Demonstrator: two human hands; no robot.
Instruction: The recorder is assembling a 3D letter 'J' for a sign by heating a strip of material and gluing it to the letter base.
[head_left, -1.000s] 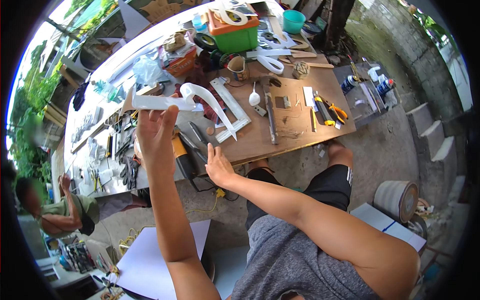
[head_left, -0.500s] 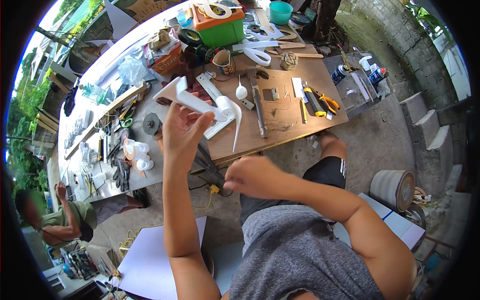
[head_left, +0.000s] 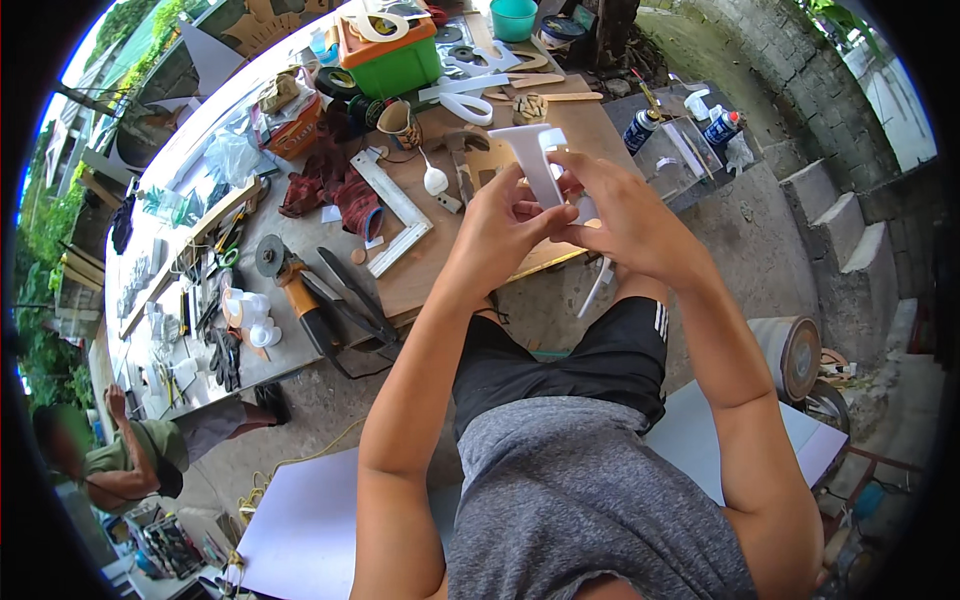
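In front of me, above the table's near edge, I hold up a white plastic-looking piece [head_left: 535, 165] with a broad flat part and a narrower body. My left hand [head_left: 505, 215] is closed on its lower left side, thumb and fingers pinching it. Wrapped round the right side is my right hand [head_left: 625, 210], its thumb close to the left one. A thin white strip [head_left: 597, 288] hangs below the right hand; its join to the piece is hidden by my fingers. Behind my hands, a hammer [head_left: 465, 140] is partly covered.
The table holds a metal square [head_left: 398, 212], an angle grinder [head_left: 300, 295], dark red gloves [head_left: 335, 190], a paper cup [head_left: 400, 125] and a green box with an orange lid [head_left: 390, 60]. Spray cans [head_left: 640, 130] stand at right. Another person [head_left: 125, 455] is at far left.
My right hand has come up from over my lap and taken hold of the white piece. My left hand has moved right with it, and the piece has been turned. My view has shifted.
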